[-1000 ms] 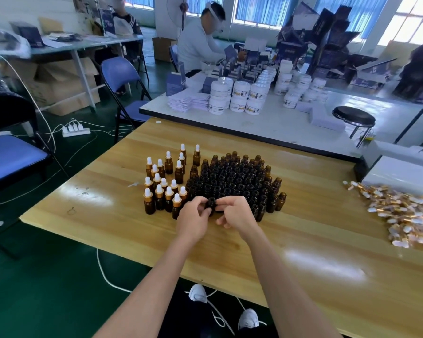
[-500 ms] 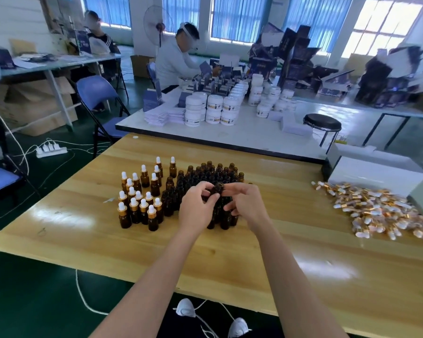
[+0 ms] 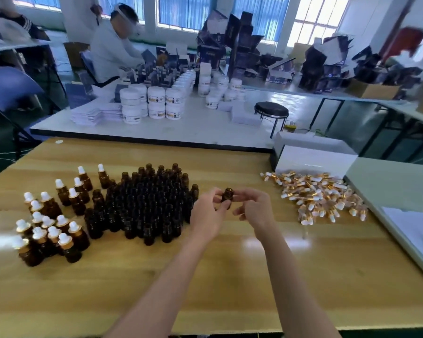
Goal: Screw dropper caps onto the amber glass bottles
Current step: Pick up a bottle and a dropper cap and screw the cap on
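A person's two bare hands are meeting above the middle of a wooden table [image 3: 230, 276]. The left hand [image 3: 206, 215] is pinching a small uncapped amber bottle [image 3: 227, 195] between thumb and fingertips, holding it upright above the tabletop. The right hand [image 3: 254, 208] is hovering just beside the bottle with its fingers curled and its forefinger reaching toward the bottle's shoulder; whether it is actually gripping cannot be told. A dense cluster of open amber bottles [image 3: 147, 198] is standing left of the hands, toward the far edge. Capped bottles [image 3: 49, 225] with white dropper bulbs are standing nearer the left edge. A loose heap of gold-and-white dropper caps [image 3: 315, 193] is lying toward the right edge, just in front of a white box [image 3: 313, 159] at the far right corner.
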